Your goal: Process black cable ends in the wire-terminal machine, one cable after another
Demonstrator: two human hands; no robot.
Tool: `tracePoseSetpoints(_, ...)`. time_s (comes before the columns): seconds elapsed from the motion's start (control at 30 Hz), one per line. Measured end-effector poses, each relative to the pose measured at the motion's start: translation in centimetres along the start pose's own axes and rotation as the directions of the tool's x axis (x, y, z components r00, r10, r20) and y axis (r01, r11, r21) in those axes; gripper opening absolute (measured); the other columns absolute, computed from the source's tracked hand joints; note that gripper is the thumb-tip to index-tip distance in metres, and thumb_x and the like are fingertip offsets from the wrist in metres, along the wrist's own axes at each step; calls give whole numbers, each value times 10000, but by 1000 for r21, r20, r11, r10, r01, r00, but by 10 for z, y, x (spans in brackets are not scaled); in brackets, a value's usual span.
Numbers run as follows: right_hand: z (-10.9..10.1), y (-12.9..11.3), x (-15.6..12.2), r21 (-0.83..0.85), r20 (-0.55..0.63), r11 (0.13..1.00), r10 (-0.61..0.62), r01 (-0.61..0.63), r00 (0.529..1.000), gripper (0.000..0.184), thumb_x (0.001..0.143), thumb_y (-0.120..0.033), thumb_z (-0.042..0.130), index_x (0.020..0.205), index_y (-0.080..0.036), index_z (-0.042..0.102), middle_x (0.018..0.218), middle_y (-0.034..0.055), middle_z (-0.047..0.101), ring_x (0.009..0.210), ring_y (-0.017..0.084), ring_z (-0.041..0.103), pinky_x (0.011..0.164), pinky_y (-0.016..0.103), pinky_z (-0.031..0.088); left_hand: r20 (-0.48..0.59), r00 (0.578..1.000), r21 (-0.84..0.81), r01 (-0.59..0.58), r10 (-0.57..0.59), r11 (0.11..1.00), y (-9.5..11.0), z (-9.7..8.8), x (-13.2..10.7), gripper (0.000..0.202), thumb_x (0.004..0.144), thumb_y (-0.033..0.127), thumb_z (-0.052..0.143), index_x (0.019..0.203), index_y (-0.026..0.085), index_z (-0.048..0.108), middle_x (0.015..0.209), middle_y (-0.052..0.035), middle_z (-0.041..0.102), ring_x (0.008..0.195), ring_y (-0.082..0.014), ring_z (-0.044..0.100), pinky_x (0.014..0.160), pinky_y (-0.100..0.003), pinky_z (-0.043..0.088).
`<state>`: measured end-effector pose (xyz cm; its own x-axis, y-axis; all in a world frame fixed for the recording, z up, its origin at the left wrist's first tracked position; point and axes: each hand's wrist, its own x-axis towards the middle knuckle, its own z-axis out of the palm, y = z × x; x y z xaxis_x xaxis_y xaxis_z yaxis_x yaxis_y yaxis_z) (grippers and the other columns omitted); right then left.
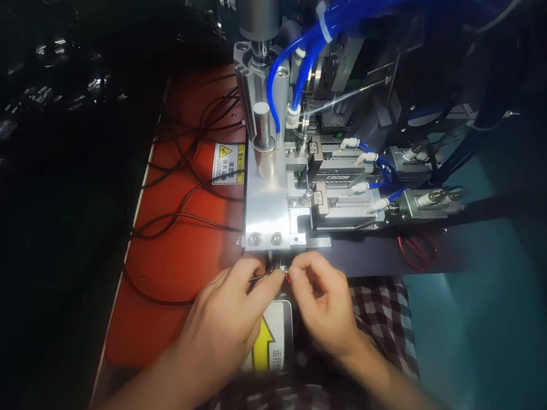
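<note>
Both my hands meet at the front end of a metal machine (267, 211), low in the head view. My left hand (227, 310) is closed in a pinch, with a thin dark wire (257, 277) showing between thumb and forefinger. My right hand (328, 303) pinches too, and a short bit of red wire (287, 277) shows at its fingertips. The two sets of fingertips nearly touch, just below the machine's front edge. What joins the wires there, if anything, is too small to make out.
Black cables (176, 216) loop across the orange-red surface (161, 325) on the left. Blue air tubes (320, 36) run above the machine. A coil of red wire (416, 251) lies at the right. A label with a yellow arrow (262, 345) is below the hands, beside checked cloth (385, 314).
</note>
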<state>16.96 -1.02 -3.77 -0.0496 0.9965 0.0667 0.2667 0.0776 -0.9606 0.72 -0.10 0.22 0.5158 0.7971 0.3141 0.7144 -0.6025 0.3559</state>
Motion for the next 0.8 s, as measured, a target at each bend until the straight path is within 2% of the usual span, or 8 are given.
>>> tracePoseSetpoints(0.13, 3, -9, 1, 83, -12, 987, 136, -134, 991, 136, 873, -174, 498, 739, -194, 493, 659, -27, 463, 589, 114, 441, 532, 236, 364, 6, 1000, 17, -9, 9, 1000, 0, 0, -1, 355, 784, -33, 431, 999, 68, 695, 796, -118, 589, 677, -192, 620, 540, -276, 549)
tracePoseSetpoints(0.27, 3, -19, 5, 187, -3, 937, 300, -294, 954, 143, 854, -194, 511, 712, -190, 498, 609, -50, 423, 546, 99, 400, 498, 226, 330, -1, 1000, 30, -10, 10, 1000, 0, 1, -1, 353, 793, -29, 423, 1001, 70, 690, 807, -119, 588, 683, -190, 617, 541, -271, 545)
tracePoseSetpoints(0.47, -8, -17, 5, 364, 180, 816, 411, -449, 894, 205, 883, -340, 528, 781, -163, 545, 612, -31, 529, 488, 80, 406, 473, 223, 321, -2, 1000, 19, -3, 3, 1000, 0, 1, 0, 340, 799, -18, 411, 962, 92, 688, 791, -92, 578, 668, -167, 602, 537, -241, 534)
tracePoseSetpoints(0.6, -11, -15, 4, 414, 218, 765, 443, -494, 870, 206, 861, -352, 562, 799, -155, 567, 620, -29, 542, 482, 71, 413, 473, 216, 325, 13, 1000, 14, 12, -12, 1000, 0, 1, -2, 340, 806, -12, 422, 995, 94, 684, 807, -94, 573, 677, -169, 602, 534, -242, 530)
tracePoseSetpoints(0.8, -6, -17, 6, 368, 152, 797, 457, -479, 877, 136, 813, -263, 590, 733, -163, 546, 577, -47, 501, 473, 67, 386, 443, 203, 301, 23, 1000, 23, 18, -18, 1000, 0, 1, -1, 316, 826, 4, 430, 987, 95, 686, 792, -88, 567, 669, -165, 603, 521, -235, 525)
